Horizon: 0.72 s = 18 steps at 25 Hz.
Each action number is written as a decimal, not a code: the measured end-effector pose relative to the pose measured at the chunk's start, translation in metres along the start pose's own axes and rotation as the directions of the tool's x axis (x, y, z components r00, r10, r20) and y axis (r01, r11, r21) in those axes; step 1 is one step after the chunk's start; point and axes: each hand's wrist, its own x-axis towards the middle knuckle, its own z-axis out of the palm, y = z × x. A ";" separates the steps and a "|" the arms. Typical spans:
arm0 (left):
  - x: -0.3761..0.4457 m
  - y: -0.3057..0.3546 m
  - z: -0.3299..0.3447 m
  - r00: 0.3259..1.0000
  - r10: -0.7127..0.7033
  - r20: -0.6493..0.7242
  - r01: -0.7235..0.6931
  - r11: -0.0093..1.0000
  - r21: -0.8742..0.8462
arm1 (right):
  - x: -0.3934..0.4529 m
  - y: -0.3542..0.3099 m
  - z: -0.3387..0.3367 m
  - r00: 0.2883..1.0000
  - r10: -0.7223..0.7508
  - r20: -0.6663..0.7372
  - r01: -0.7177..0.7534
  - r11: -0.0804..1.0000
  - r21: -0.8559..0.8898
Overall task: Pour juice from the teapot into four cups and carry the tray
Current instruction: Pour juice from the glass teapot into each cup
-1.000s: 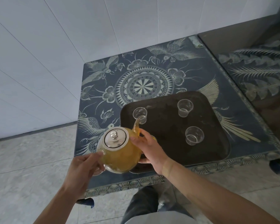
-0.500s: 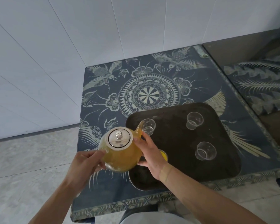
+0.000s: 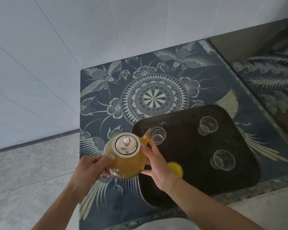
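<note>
**Teapot held over the tray's near-left corner**

The round glass teapot of amber juice (image 3: 126, 161), capped by a steel lid, is held just above the dark rounded tray (image 3: 239, 178), its spout beside the rim of an empty clear cup (image 3: 158, 135). The left hand (image 3: 90, 171) grips the handle side; the right hand (image 3: 158, 165) cradles the body with curled fingers. A cup filled with yellow juice (image 3: 175, 168) sits by the right wrist. Two more empty cups (image 3: 207, 125) (image 3: 222, 160) stand farther right. The tray rests on a blue patterned tabletop (image 3: 106, 100).
</note>
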 end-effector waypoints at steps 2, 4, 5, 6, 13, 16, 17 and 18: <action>0.008 0.001 -0.003 1.000 -0.012 0.025 0.012 1.000 0.021 | 0.006 0.003 0.001 1.000 0.010 -0.016 -0.010 1.000 0.016; 0.016 0.002 -0.004 0.999 -0.027 0.031 0.025 0.998 0.061 | 0.011 0.005 0.001 0.999 0.020 -0.028 -0.019 0.999 0.031; 0.020 0.002 -0.004 0.999 -0.031 0.031 0.029 0.996 0.081 | 0.013 0.005 0.001 0.999 0.026 -0.034 -0.025 0.999 0.040; 0.022 0.003 -0.004 0.999 -0.034 0.035 0.030 0.995 0.093 | 0.014 0.006 0.001 0.999 0.034 -0.041 -0.032 0.998 0.049; 0.038 0.009 -0.004 0.996 -0.071 0.049 0.063 0.986 0.156 | 0.025 0.007 0.003 0.992 0.101 -0.074 -0.092 0.989 0.118; 0.040 0.014 -0.001 0.996 -0.084 0.035 0.076 0.979 0.188 | 0.026 0.010 0.003 0.990 0.118 -0.075 -0.105 0.982 0.157; 0.041 0.015 0.001 0.995 -0.092 0.033 0.084 0.976 0.200 | 0.027 0.012 0.002 0.989 0.126 -0.078 -0.111 0.979 0.171; 0.041 0.016 0.002 0.994 -0.103 0.030 0.094 0.972 0.213 | 0.027 0.013 0.001 0.988 0.133 -0.079 -0.117 0.976 0.182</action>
